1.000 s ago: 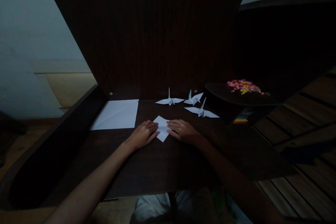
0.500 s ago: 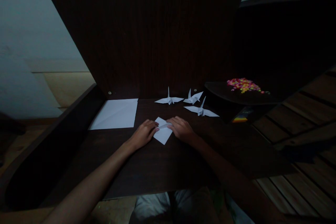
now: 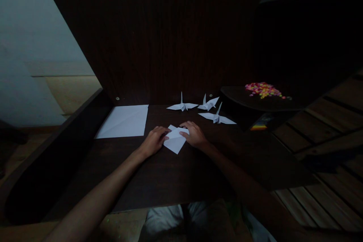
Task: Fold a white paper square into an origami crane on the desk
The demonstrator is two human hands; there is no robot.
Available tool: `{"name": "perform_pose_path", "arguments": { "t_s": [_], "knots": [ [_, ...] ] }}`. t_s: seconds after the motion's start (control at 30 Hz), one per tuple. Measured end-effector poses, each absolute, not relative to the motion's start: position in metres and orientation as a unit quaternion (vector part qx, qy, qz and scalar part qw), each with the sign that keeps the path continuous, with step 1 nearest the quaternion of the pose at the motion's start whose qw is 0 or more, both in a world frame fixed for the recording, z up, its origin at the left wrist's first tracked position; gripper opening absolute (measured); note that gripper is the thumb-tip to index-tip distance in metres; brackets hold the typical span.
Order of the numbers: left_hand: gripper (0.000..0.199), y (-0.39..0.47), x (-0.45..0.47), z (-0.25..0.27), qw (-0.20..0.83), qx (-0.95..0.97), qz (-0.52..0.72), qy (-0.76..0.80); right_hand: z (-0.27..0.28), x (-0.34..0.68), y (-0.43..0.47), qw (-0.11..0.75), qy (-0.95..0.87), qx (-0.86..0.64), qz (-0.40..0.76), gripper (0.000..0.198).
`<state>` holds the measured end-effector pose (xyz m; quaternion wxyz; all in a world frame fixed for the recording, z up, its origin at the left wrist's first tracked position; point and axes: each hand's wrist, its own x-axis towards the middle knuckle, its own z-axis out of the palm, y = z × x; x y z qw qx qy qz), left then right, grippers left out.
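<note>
A small white folded paper point(image 3: 176, 142) lies on the dark desk between my hands, one corner pointing toward me. Its upper part is split into overlapping layers, with a small peak behind the front flap. My left hand point(image 3: 155, 140) is closed on the left corner, thumb and fingertips at the edge. On the right corner, my right hand point(image 3: 195, 134) pinches the paper, its thumb on top and fingers curled behind. Just beyond stand three white paper cranes, a left one point(image 3: 182, 106), a rear one point(image 3: 209, 103) and a front one point(image 3: 217, 117).
A larger white sheet point(image 3: 124, 121) with a diagonal crease lies at the left. On a raised corner shelf point(image 3: 238, 98) at the right sits a pile of small colourful pieces point(image 3: 265, 90). A dark upright panel point(image 3: 159, 38) closes off the back of the desk point(image 3: 159, 181).
The front layer of the folded paper has spread wider at the top. My right hand has turned, its thumb now on the paper's face. The cranes and sheet stay put.
</note>
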<state>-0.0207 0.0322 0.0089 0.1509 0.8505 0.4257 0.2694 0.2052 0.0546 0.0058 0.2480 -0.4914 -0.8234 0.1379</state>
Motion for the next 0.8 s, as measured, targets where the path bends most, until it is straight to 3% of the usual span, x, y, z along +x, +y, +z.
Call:
{"name": "perform_pose_path", "arguments": {
  "t_s": [0.17, 0.3, 0.47, 0.8],
  "knots": [
    [0.023, 0.030, -0.022, 0.014, 0.142, 0.861, 0.255, 0.416, 0.014, 0.218, 0.054, 0.224, -0.854, -0.438, 0.171, 0.035],
    [0.018, 0.028, -0.021, 0.013, 0.137, 0.872, 0.259, 0.392, 0.023, 0.233, 0.053, 0.165, -0.887, -0.408, 0.139, 0.017],
    [0.017, 0.027, -0.020, 0.012, 0.130, 0.881, 0.268, 0.368, 0.024, 0.248, 0.057, 0.160, -0.896, -0.404, 0.091, 0.014],
    [0.026, 0.023, -0.026, 0.038, 0.249, 0.781, 0.327, 0.471, 0.047, 0.260, 0.055, 0.388, -0.816, -0.400, 0.152, 0.015]
  ]
}}
